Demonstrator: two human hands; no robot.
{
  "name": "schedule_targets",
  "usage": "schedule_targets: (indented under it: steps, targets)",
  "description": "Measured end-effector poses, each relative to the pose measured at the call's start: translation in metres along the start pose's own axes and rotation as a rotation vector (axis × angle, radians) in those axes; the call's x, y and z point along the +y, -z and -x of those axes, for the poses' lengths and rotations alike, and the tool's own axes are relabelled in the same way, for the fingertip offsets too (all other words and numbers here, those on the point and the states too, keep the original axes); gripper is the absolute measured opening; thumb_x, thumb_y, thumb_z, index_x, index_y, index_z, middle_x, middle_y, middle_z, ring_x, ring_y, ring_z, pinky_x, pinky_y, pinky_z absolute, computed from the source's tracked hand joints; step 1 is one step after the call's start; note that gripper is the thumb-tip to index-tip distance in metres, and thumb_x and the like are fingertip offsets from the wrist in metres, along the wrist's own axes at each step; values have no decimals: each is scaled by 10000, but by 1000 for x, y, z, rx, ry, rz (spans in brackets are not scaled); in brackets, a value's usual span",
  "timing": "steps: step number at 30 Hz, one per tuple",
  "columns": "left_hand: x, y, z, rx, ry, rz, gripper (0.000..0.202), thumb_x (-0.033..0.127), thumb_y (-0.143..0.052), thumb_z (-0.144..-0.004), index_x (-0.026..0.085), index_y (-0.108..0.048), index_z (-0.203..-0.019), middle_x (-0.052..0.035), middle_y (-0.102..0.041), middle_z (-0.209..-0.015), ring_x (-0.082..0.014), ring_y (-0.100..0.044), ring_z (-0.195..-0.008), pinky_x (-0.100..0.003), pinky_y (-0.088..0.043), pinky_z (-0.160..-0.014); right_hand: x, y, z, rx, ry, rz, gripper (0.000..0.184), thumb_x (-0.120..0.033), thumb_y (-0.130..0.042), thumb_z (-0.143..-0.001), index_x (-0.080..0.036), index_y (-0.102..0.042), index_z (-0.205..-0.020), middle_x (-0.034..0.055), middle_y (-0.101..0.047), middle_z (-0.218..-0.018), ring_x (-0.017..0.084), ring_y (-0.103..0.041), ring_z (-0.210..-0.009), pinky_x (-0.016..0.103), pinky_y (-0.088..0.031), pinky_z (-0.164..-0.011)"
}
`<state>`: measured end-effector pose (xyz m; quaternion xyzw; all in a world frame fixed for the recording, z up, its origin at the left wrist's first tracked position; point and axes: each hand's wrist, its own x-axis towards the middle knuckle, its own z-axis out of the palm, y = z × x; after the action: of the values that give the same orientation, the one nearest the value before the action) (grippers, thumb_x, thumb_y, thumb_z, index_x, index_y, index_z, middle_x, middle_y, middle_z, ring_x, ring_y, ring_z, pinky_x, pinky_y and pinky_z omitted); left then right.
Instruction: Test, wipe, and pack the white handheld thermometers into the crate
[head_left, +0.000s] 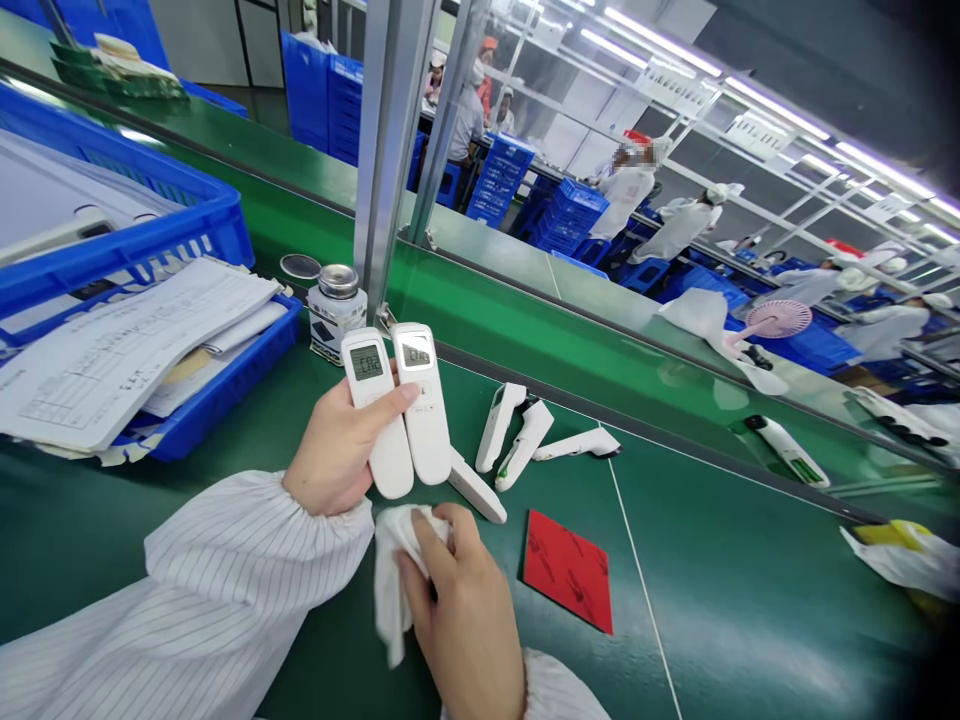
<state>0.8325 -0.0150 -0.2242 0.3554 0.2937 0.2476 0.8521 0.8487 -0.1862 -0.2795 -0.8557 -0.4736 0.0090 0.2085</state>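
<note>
My left hand (337, 440) is closed around two white handheld thermometers, held side by side with their small screens facing me. The left thermometer (381, 430) and the right thermometer (426, 435) both show characters on the display; my thumb lies across them. Just below, my right hand (465, 590) pinches a crumpled white cloth (396, 580), close to the lower ends of the thermometers. Behind them another white device (477, 487) lies partly covered. Several more lie on the green table, among them one thermometer (501, 425) on its side.
A red square pad (568, 570) lies right of my right hand. Left are a blue crate (217, 215) and papers (135, 350). A metal-topped bottle (337, 310) stands beside the metal post (386, 130). Past the green conveyor (487, 300), people work among blue crates. A pink fan (776, 320) stands right.
</note>
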Motion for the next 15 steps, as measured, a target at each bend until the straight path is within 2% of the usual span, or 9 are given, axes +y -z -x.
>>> schedule_targets:
  steps: [2,4,5,8,11,13,15]
  targets:
    - [5,4,-2,51,-61,31,413,186,-755,-726,113,-617,-1109,-134,-698,-1054,-258,-677,-911,-383,-565,-789,5,2,-12,-46,74,-102,297,-91,-478,-844,-184,-692,-1028,104,-625,-924,185,-633,-681,315,-556,-586]
    - [9,8,-4,88,-107,71,405,194,-752,-727,113,-618,-1101,-127,-710,-1001,-263,-683,-888,-384,-567,-768,21,19,-37,-23,176,-222,295,-70,-492,-830,-201,-712,-974,65,-632,-853,153,-634,-697,252,-537,-605]
    - [10,9,-5,96,-119,95,400,206,-754,-725,115,-621,-1092,-125,-711,-991,-268,-683,-887,-392,-567,-766,30,31,-55,46,218,-234,267,-83,-517,-824,-201,-719,-952,55,-645,-841,146,-634,-692,239,-526,-594]
    - [5,11,-11,114,-110,152,403,247,-785,-692,132,-628,-1045,-107,-709,-984,-259,-676,-890,-397,-554,-785,43,63,-129,385,242,-81,199,-148,-571,-822,-202,-736,-919,55,-659,-842,156,-615,-667,265,-504,-566]
    - [-9,11,-18,132,-78,155,412,264,-817,-646,130,-630,-988,-91,-709,-903,-231,-672,-823,-367,-538,-760,24,73,-204,466,297,-64,247,-110,-539,-822,-184,-741,-943,72,-626,-866,170,-600,-721,301,-503,-646]
    - [-18,10,-21,127,-51,150,406,278,-832,-619,125,-634,-938,-84,-705,-854,-219,-664,-778,-345,-525,-729,0,65,-240,414,375,-42,272,-84,-535,-812,-184,-744,-954,69,-607,-870,163,-587,-737,295,-495,-684]
    - [-24,9,-22,109,-31,152,401,286,-840,-600,127,-637,-907,-75,-700,-828,-214,-657,-763,-330,-514,-713,-24,51,-259,333,459,2,283,-77,-530,-814,-181,-741,-971,73,-587,-888,162,-573,-761,285,-477,-703]
